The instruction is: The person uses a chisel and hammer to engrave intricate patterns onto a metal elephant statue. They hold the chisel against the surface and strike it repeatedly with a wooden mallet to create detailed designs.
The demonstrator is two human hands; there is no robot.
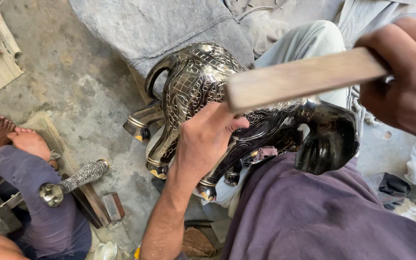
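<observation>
left hand (203, 139) presses flat on the engraved black elephant figure (203, 91) lying across our lap, steadying it; fingers loosely curled, gripping nothing. right hand (405, 77) is closed around a wooden stick (299, 79), held over the figure's flank.

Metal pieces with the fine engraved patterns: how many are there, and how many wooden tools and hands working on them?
Engraved metal pieces: 2, the black elephant figure and a smaller silver-toned piece on the floor
Wooden sticks: 1, the wooden stick
Hands at work: 2, the left hand on the elephant and the right hand gripping the stick
Total: 5
</observation>
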